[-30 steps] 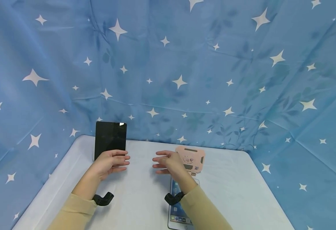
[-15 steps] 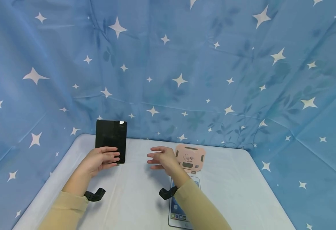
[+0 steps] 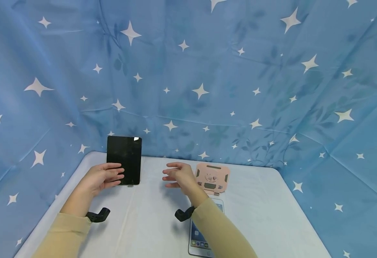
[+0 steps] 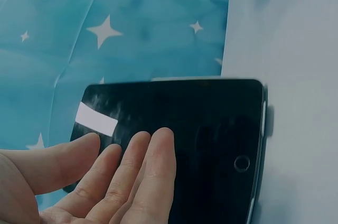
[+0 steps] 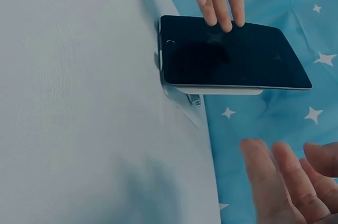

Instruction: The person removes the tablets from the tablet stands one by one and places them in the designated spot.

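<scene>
The dark tablet (image 3: 130,154) stands propped at the counter's (image 3: 256,215) 11 o'clock, leaning back on a pale support (image 5: 227,91), presumably so its screen faces the person. The left grip (image 3: 98,179) is relaxed and unfilled before that screen, fingers nearly straight; whether any touches it I cannot tell. The right grip (image 3: 184,177), equally loose and holding nothing, hangs toward the tablet's 3 o'clock. At that hand's own 3 o'clock is a pink stand-like plate (image 3: 220,175); at its 5 o'clock a white tablet (image 3: 199,236) lies flat, partly hidden by the sleeve (image 3: 220,229)
</scene>
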`<state>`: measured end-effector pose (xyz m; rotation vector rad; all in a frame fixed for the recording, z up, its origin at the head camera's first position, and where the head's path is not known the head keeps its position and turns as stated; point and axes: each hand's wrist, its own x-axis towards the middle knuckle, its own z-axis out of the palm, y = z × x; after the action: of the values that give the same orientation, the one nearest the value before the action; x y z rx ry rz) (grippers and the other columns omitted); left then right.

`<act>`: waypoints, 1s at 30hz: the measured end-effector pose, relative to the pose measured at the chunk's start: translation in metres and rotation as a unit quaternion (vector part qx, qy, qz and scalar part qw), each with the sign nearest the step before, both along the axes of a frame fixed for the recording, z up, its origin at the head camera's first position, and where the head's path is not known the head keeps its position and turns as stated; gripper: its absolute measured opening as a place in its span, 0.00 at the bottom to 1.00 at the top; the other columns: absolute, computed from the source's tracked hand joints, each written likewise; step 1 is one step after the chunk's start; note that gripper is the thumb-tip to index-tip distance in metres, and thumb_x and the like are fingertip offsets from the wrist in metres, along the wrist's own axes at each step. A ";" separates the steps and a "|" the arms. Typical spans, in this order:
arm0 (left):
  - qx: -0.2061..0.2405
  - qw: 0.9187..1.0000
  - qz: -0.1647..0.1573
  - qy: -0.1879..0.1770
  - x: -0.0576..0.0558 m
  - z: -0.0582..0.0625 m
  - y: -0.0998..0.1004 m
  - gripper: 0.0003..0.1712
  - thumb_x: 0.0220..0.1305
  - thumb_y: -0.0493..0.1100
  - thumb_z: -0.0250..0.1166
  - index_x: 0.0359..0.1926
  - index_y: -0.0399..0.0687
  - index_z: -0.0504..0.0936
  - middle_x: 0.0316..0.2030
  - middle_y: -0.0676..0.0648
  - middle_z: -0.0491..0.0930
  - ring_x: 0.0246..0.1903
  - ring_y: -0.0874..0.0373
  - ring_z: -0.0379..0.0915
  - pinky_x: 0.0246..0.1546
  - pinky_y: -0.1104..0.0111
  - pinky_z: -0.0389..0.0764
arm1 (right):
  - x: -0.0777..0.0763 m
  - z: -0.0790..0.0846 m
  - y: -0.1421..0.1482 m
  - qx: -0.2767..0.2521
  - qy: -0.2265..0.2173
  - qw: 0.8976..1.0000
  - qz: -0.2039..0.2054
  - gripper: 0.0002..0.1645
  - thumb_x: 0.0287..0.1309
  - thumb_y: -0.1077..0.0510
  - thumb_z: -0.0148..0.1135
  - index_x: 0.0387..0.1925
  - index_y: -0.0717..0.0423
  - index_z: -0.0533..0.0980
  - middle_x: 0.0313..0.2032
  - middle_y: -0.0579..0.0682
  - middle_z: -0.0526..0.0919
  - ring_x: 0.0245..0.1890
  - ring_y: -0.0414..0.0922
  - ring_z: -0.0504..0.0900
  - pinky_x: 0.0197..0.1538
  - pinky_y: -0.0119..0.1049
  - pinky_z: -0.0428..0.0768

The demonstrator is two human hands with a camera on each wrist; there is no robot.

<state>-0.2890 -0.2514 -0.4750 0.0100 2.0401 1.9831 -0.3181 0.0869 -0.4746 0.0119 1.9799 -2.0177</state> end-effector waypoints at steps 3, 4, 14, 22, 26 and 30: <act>-0.002 1.000 0.003 -0.002 -0.003 0.000 -0.006 0.38 0.83 0.40 0.57 0.84 0.33 0.53 0.81 0.30 0.60 0.58 0.64 0.85 0.62 0.62 0.87 | -0.002 -0.002 -0.001 -0.003 0.001 1.000 0.001 0.22 0.71 0.64 0.64 0.64 0.51 0.81 0.60 0.63 0.88 0.46 0.54 0.94 0.41 0.48 0.94; -0.002 1.000 0.006 -0.002 -0.004 0.000 -0.008 0.38 0.83 0.40 0.57 0.84 0.33 0.53 0.81 0.30 0.60 0.58 0.65 0.85 0.62 0.62 0.87 | -0.003 -0.003 -0.002 -0.004 0.001 1.000 0.001 0.22 0.71 0.64 0.65 0.64 0.51 0.81 0.59 0.63 0.88 0.45 0.53 0.95 0.41 0.48 0.94; 0.024 1.000 0.011 -0.010 -0.011 0.001 -0.042 0.41 0.83 0.39 0.59 0.85 0.33 0.49 0.57 0.60 0.83 0.52 0.69 0.87 0.60 0.64 0.88 | -0.013 -0.011 -0.008 0.006 -0.001 1.000 -0.004 0.21 0.71 0.65 0.65 0.62 0.50 0.82 0.57 0.60 0.90 0.44 0.51 0.95 0.41 0.48 0.94; 0.040 0.999 -0.004 -0.012 -0.017 0.011 -0.060 0.43 0.84 0.40 0.57 0.86 0.33 0.45 0.52 0.66 0.83 0.53 0.68 0.87 0.59 0.65 0.88 | -0.019 -0.006 -0.021 0.013 -0.002 1.000 0.014 0.20 0.72 0.63 0.65 0.62 0.48 0.82 0.54 0.56 0.91 0.47 0.53 0.94 0.42 0.48 0.94; 0.063 0.998 0.004 -0.018 -0.022 0.012 -0.068 0.44 0.83 0.39 0.58 0.86 0.33 0.44 0.50 0.67 0.85 0.51 0.68 0.88 0.58 0.65 0.89 | -0.022 -0.003 -0.027 0.026 -0.002 0.999 0.025 0.20 0.73 0.62 0.65 0.63 0.47 0.82 0.51 0.52 0.92 0.46 0.51 0.95 0.44 0.48 0.94; 0.076 0.997 0.012 -0.021 -0.025 0.015 -0.075 0.43 0.82 0.37 0.58 0.86 0.33 0.45 0.48 0.67 0.86 0.50 0.67 0.88 0.56 0.64 0.90 | -0.025 -0.001 -0.032 0.033 0.010 0.999 0.034 0.21 0.72 0.63 0.66 0.63 0.47 0.82 0.51 0.50 0.93 0.47 0.51 0.94 0.49 0.49 0.94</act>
<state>-0.3140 -0.3267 -0.4604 -0.0233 1.8674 2.1296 -0.3435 0.0548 -0.4756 -0.0610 2.0314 -1.9166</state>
